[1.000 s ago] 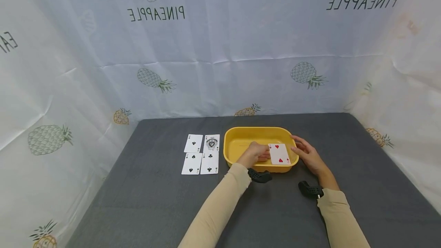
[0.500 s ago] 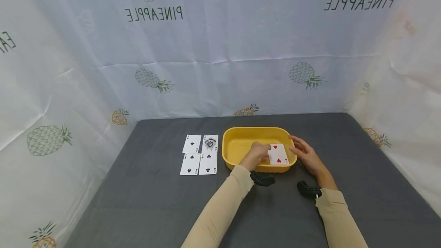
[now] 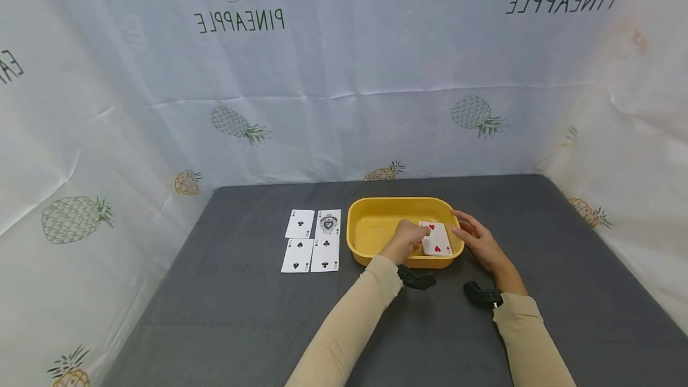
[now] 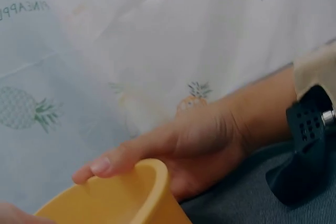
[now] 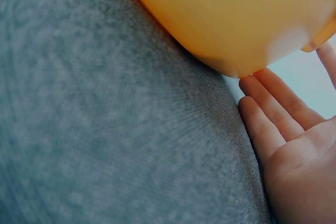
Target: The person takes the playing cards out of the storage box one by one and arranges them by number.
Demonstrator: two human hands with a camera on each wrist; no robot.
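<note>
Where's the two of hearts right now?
Head view: two of hearts is at the right end of the tray, between the left hand, fingers overlapping its upper left, and the right hand at the rim.

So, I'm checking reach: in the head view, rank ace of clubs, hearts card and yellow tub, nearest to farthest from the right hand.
1. Yellow tub: touching right hand.
2. Hearts card: tub's right part.
3. Ace of clubs: outside, at left.

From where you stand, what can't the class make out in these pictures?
Head: anything beneath the hearts card, which covers it; part of that card, behind the left hand.
Left wrist: base of the yellow tray, below the bottom edge.
Right wrist: part of the right hand, beyond the right edge.
</note>
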